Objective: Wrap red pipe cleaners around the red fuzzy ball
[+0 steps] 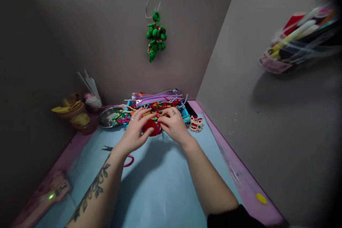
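Both my hands meet over a red pipe-cleaner shape (pixel 152 127) above the light blue mat (pixel 160 185). My left hand (pixel 135 131) curls its fingers round the left side of the red shape. My right hand (pixel 175 124) pinches its right side, fingers pressed together. Just behind them lies a heap of coloured pipe cleaners (pixel 157 101) on a blue tray. A green pipe-cleaner figure (pixel 156 35) hangs from a wire hook on the back wall.
Scissors with red handles (pixel 125 156) lie on the mat under my left forearm. A metal dish (pixel 108 117) and a brown cup (pixel 73 114) stand at the left. A small red-and-white figure (pixel 196 124) sits right of the tray. A pink basket of sticks (pixel 291 50) hangs on the right wall.
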Action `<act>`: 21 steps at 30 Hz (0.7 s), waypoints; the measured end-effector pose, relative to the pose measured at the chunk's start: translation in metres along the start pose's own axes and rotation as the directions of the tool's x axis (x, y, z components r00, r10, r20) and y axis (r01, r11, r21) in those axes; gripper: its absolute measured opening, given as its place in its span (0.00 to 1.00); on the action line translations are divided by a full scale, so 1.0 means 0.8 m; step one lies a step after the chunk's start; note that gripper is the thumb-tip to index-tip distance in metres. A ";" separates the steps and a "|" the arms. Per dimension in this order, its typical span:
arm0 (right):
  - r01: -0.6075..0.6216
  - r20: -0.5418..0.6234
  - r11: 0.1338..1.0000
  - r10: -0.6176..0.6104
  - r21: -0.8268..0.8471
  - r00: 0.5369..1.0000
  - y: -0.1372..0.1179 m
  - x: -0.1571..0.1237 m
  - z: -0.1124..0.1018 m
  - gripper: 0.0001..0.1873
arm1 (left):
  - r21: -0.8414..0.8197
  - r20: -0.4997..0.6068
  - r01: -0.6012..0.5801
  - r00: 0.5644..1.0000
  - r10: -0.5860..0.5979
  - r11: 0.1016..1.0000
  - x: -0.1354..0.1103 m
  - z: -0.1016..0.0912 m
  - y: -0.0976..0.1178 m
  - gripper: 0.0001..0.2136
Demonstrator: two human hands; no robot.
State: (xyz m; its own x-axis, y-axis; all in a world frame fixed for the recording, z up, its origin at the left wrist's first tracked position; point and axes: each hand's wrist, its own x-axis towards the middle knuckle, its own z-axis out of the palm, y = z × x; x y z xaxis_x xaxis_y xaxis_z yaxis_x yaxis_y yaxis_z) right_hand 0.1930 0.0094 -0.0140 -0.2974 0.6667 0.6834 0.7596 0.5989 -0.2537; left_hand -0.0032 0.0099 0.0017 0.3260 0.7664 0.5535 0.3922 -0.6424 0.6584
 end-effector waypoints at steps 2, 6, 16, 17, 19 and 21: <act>0.058 0.005 0.997 -0.058 -0.041 0.998 -0.003 -0.001 -0.002 0.07 | 0.019 0.144 -0.067 0.988 0.064 0.998 -0.002 -0.004 -0.002 0.18; 0.099 0.001 0.992 -0.099 -0.075 0.995 -0.010 -0.002 -0.004 0.07 | -0.020 0.189 -0.022 0.982 0.026 1.000 -0.004 -0.005 -0.009 0.16; 0.036 -0.295 0.985 0.016 0.170 0.955 -0.032 0.002 -0.007 0.13 | -0.156 -0.143 0.161 0.973 -0.183 0.975 -0.001 -0.005 -0.010 0.14; 0.053 -0.283 0.980 0.003 0.189 0.959 -0.034 0.002 -0.007 0.12 | -0.220 -0.153 0.170 0.966 -0.206 0.961 -0.001 -0.005 -0.007 0.15; 0.056 -0.270 0.978 0.000 0.201 0.963 -0.039 0.002 -0.007 0.12 | -0.325 -0.135 0.193 0.959 -0.247 0.926 0.000 -0.004 0.001 0.15; 0.036 -0.279 0.978 0.023 0.203 0.960 -0.043 0.002 -0.007 0.11 | -0.375 -0.094 0.214 0.959 -0.267 0.902 -0.001 -0.004 0.008 0.14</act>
State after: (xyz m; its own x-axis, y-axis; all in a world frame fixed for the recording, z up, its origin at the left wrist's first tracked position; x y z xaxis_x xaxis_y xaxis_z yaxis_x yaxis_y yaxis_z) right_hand 0.1693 -0.0125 -0.0002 -0.1067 0.5299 0.8413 0.6149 0.7001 -0.3630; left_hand -0.0037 0.0057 0.0071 0.1269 0.9062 0.4034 0.1014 -0.4164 0.9035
